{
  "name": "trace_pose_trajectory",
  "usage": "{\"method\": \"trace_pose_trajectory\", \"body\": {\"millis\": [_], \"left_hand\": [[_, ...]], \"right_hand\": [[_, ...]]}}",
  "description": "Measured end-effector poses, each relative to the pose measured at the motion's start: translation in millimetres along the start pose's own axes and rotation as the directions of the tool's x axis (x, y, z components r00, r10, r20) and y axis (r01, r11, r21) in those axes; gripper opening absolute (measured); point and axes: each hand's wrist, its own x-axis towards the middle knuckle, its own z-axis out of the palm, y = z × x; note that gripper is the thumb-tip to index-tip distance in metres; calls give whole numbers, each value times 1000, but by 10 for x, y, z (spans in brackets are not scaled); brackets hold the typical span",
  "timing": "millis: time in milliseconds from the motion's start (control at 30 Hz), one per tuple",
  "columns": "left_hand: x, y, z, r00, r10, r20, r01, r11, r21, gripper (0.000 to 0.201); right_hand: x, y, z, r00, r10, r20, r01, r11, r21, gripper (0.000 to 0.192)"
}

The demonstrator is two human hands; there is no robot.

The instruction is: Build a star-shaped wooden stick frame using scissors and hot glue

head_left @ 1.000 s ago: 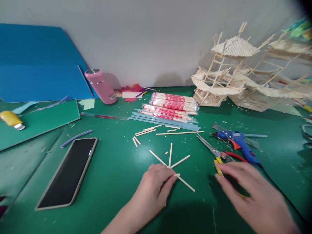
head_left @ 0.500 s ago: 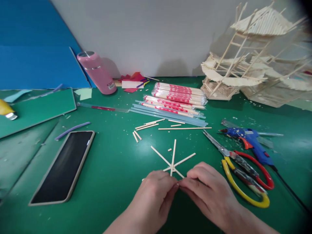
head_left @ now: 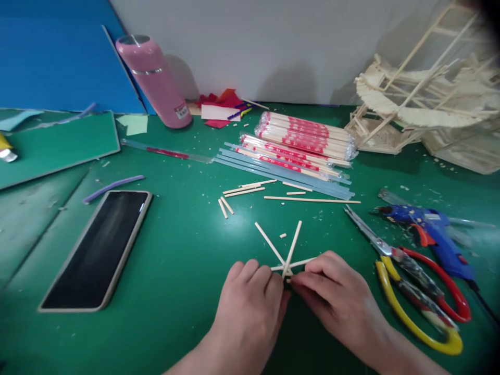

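Several thin wooden sticks point(head_left: 292, 245) cross one another in a star shape in front of me. My left hand point(head_left: 250, 299) is closed at the near left of the star, its fingers curled over the stick ends and hiding them. Opposite it, my right hand point(head_left: 338, 297) pinches close to the crossing point, where a small stick end peeks out at its fingertips. A sliver of space separates the two hands. Beyond the star lies a tiny stick offcut point(head_left: 283, 236).
Scissors point(head_left: 390, 252) and a blue glue gun point(head_left: 433, 224) lie right. Cut sticks point(head_left: 244, 191), glue sticks point(head_left: 281, 174) and wrapped chopsticks point(head_left: 307, 134) lie behind. A phone point(head_left: 96, 250) and pink flask point(head_left: 160, 83) are left; a stick-built model point(head_left: 414, 104) stands back right.
The view has tipped downward and shifted. The star's sticks have turned in angle, and my hands have parted slightly at the fingertips, with the left knuckles raised more.
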Motion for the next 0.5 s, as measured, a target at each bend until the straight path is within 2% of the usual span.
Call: {"method": "trace_pose_trajectory", "body": {"millis": [167, 500], "left_hand": [[2, 2, 35, 999, 19, -45, -20, 1000, -22, 22], [0, 22, 39, 999, 12, -47, -12, 1000, -10, 23]], "right_hand": [[-2, -17, 27, 999, 33, -26, -32, 999, 30, 10], [-16, -7, 70, 994, 70, -82, -68, 997, 28, 8]]}}
